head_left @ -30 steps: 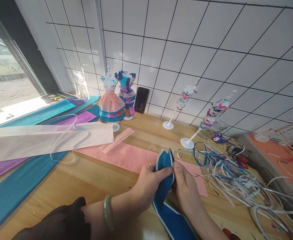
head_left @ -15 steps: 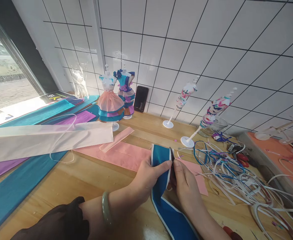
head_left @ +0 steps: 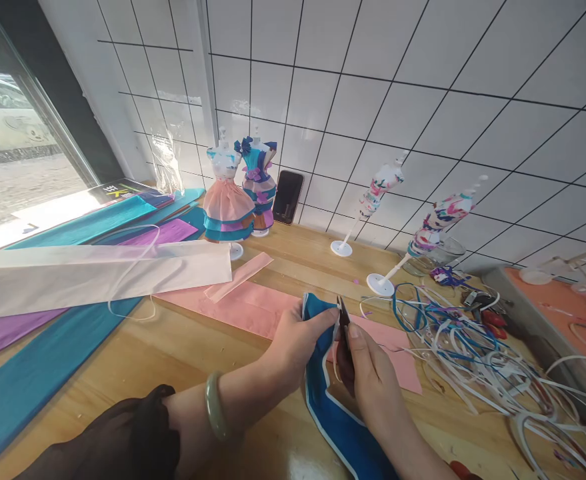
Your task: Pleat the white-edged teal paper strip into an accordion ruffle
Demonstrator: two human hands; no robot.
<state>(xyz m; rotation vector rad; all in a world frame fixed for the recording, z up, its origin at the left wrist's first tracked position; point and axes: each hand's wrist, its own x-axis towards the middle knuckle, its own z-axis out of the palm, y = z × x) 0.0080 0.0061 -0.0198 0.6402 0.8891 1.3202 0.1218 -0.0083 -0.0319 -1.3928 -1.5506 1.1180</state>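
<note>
Gripping with the left hand [head_left: 295, 347], between thumb and fingers, the far end of a blue strip [head_left: 343, 427]. Gripping with the right hand [head_left: 373, 363] a dark-bladed tool [head_left: 343, 320], with tips pointing away from the body, right at the pale edge of the strip. Held over the bench [head_left: 183, 347], with the far end toward the tiled wall [head_left: 317, 100], then running lengthwise down toward the body and rightward, to the lower border of the view. Compared with half a second ago, more bent and narrower at the far end (flatter and wider then), with more of the dark blades showing. Seeing just beyond the hands a pink strip [head_left: 243, 310], and to the right a tangle of thin strips [head_left: 500, 363]. Farther, noticing a phone [head_left: 289, 197] leaning near two dressed mannequins [head_left: 229, 207]. Impossible to read surely the dark printed sheet [head_left: 123, 189] at far left (with yellow and white characters, too small).
</note>
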